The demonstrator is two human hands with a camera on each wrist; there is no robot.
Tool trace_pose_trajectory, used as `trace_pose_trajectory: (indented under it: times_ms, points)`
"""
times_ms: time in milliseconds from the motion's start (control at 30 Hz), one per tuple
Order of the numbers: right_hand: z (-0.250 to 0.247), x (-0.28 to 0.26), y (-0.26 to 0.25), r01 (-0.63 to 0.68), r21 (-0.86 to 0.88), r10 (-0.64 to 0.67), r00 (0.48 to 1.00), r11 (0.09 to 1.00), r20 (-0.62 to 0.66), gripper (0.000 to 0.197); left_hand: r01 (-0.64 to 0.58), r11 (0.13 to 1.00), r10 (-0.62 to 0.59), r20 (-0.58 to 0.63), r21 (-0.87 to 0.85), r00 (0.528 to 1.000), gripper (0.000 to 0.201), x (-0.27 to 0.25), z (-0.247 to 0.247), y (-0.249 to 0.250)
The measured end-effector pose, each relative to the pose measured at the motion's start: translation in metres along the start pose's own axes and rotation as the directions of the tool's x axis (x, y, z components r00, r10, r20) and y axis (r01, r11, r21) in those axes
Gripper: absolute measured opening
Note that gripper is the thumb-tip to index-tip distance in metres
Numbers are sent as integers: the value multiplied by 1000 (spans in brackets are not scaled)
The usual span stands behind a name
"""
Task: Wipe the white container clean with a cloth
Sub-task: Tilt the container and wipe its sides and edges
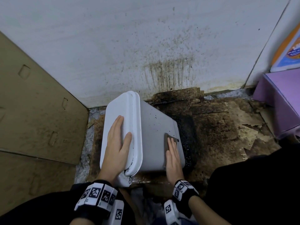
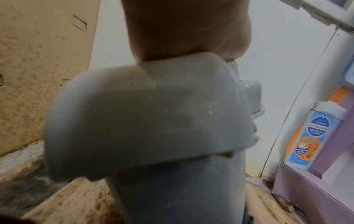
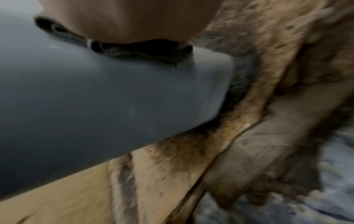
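A white lidded container (image 1: 155,135) lies tilted on its side on stained cardboard, lid toward the left. Small dark specks dot its upper side. My left hand (image 1: 118,143) presses flat on the lid (image 1: 116,111) with straight fingers; the left wrist view shows the palm (image 2: 184,30) on the blurred lid (image 2: 134,121). My right hand (image 1: 172,153) lies flat on a dark grey-brown cloth (image 1: 168,138) and presses it against the container's side near the bottom edge. In the right wrist view the cloth (image 3: 134,50) sits squeezed between the palm (image 3: 124,19) and the grey-looking container wall (image 3: 95,98).
Soiled, torn cardboard (image 1: 219,124) covers the floor, with a black wet patch (image 1: 186,132) right of the container. A splattered white wall (image 1: 146,46) stands behind. Brown cardboard (image 1: 32,111) leans at the left. A purple box (image 1: 279,101) and a bottle (image 2: 310,133) stand at the right.
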State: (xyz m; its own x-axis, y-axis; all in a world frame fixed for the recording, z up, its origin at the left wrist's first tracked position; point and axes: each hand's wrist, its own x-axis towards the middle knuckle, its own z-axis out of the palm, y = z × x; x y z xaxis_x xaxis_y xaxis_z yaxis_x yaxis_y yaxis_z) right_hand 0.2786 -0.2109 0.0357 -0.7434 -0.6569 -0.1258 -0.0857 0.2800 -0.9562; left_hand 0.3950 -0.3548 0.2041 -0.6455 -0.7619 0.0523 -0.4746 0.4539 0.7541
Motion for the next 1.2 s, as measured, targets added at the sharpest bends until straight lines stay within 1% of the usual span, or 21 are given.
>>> trace_pose_trajectory:
  times_ms: [67,133,267,367,467,567,633,667,733,800,900,1067,1200]
  points:
    - [-5,6,23,-95,2,95,995,995,-1,50,-5,1000,6,2,-7,1000,62,-1,0,2]
    - [-8,11,37,-173,-2,173,985,985,2,49,-10,1000,10,-1,-9,1000,62,0,1,4]
    - [-7,19,36,-276,-1,276,961,961,-11,52,-18,1000,18,-5,0,1000,63,1,2,3]
    - [-7,21,23,-298,-1,298,954,955,-31,53,-14,1000,14,-6,10,1000,64,1,0,1]
    - [-2,16,2,-268,-6,267,963,963,-31,52,-6,1000,6,7,18,1000,64,2,0,2]
    - [5,6,-27,-261,31,262,964,965,-36,51,-5,1000,5,11,21,1000,65,2,2,4]
    - [12,-2,-49,-213,52,216,976,976,-43,51,-7,1000,7,10,26,1000,65,2,3,5]
    - [15,-8,-61,-167,67,170,985,984,-38,53,-10,1000,9,10,30,1000,65,2,3,5]
    - [22,-19,-90,-28,70,28,1000,997,11,55,-11,999,11,10,35,1000,65,2,3,3]
    - [26,-29,-111,63,81,-70,994,995,84,52,-5,999,5,10,38,1000,65,3,2,0]
    - [23,-30,-118,124,65,-132,981,990,144,52,-8,1000,8,10,25,1000,65,3,0,-4]
    - [14,-11,-110,271,-78,-249,944,959,216,52,-14,1000,14,15,24,1000,64,3,-1,-6]
    - [13,22,-117,287,-119,-229,906,951,355,53,-7,1000,7,17,27,1000,65,5,-3,-7]
